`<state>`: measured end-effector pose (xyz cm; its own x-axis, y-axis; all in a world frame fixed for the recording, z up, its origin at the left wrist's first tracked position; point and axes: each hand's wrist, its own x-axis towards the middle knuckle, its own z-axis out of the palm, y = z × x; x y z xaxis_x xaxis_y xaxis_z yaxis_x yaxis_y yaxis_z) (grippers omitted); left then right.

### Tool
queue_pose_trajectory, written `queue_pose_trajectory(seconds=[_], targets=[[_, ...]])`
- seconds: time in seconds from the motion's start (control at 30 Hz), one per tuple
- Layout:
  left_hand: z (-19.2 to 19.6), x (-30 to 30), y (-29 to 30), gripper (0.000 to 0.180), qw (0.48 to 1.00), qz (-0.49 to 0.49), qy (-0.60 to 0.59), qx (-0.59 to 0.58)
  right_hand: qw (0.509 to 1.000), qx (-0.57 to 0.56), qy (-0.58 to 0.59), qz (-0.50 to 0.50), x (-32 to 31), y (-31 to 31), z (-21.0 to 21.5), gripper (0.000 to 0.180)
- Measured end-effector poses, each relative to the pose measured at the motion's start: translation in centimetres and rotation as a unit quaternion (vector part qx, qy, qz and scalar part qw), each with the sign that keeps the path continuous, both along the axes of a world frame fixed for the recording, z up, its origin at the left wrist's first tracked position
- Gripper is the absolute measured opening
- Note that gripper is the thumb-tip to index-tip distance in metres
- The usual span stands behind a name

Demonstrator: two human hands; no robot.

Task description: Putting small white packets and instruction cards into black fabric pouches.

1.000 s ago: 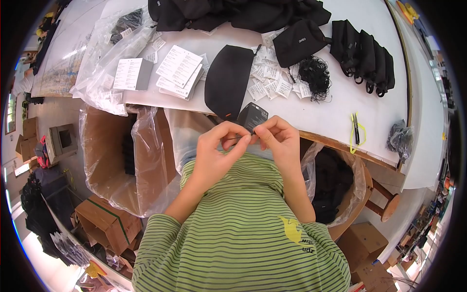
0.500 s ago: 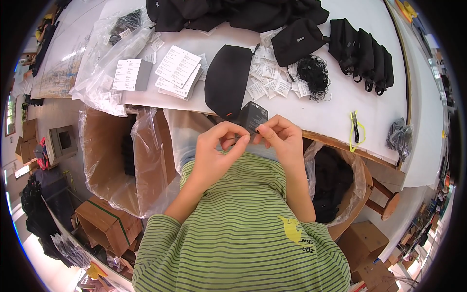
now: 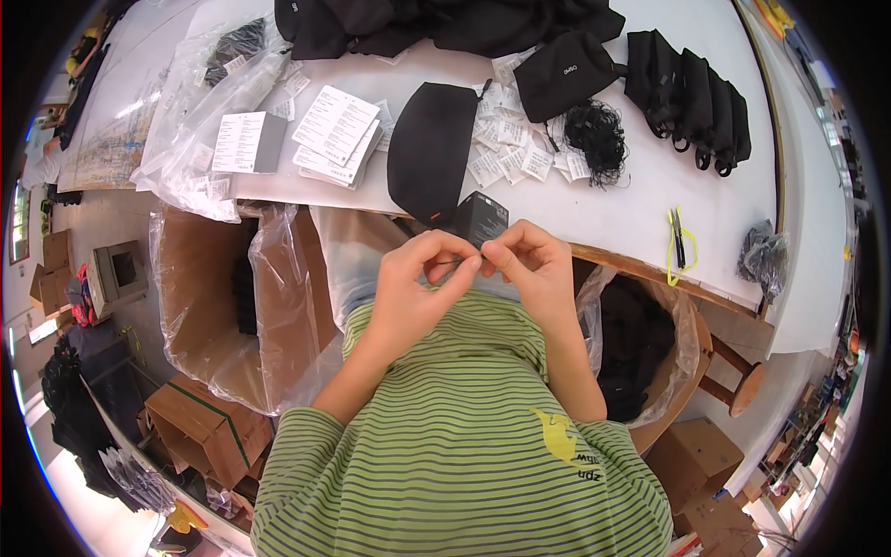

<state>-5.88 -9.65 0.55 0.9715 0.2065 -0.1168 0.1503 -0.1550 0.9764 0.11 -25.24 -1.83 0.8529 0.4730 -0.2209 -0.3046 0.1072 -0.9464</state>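
Close to the table's front edge, my left hand [image 3: 418, 274] and my right hand [image 3: 534, 269] meet with fingertips pinched together. Between them is a thin black string [image 3: 452, 262], mostly covered by the fingers. Just beyond the fingertips a black card tag [image 3: 482, 220] with pale print stands tilted; whether the string passes through it is hidden. A flat black fabric pouch [image 3: 432, 153] lies behind the tag, its lower end beside it. To the right of that pouch are scattered small white labels [image 3: 510, 148] and a tangled bundle of black strings [image 3: 596, 139].
Stacks of white printed cards [image 3: 336, 125] and a plastic bag [image 3: 200, 121] lie left. More black pouches [image 3: 687, 97] are at the back and right. Yellow-handled snips [image 3: 679, 246] rest near the right edge. Plastic-lined cartons [image 3: 209, 306] stand below the table edge.
My right hand has shifted slightly left, bringing its fingertips against those of my left hand. The dark bit that showed at the right fingertips is now covered.
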Motion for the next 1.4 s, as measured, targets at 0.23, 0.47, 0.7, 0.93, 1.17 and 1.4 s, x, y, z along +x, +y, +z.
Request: queue_pose_trajectory(seconds=[0.23, 0.47, 0.7, 0.93, 1.17, 1.4], targets=[[0.1, 0.5, 0.3, 0.009, 0.999, -0.02, -0.013, 0.048, 0.998, -0.047, -0.05, -0.001, 0.0, 0.1, 0.2, 0.014], [0.9, 2.2, 0.4, 0.007, 0.995, -0.072, 0.007, 0.071, 1.0, 0.02, 0.015, -0.016, 0.7, -0.7, 0.2, 0.017], [1.1, 9.1, 3.6, 0.027, 0.935, -0.264, -0.105, 0.212, 0.997, 0.052, 0.051, -0.033, 2.0, -3.1, 1.2, 0.017], [-3.6, 15.4, 5.3, 0.063, 0.773, -0.378, -0.184, 0.475, 0.994, 0.052, -0.003, -0.098, 2.2, -6.1, 1.4, 0.016], [-2.1, 14.4, 4.8, 0.034, 0.781, -0.24, -0.271, 0.509, 0.976, 0.045, -0.024, -0.211, 3.0, -8.9, 1.0, 0.017], [-3.3, 9.4, 4.7, 0.021, 0.832, -0.134, -0.278, 0.462, 0.973, 0.063, 0.008, -0.224, 3.3, -8.7, -0.1, 0.017]])
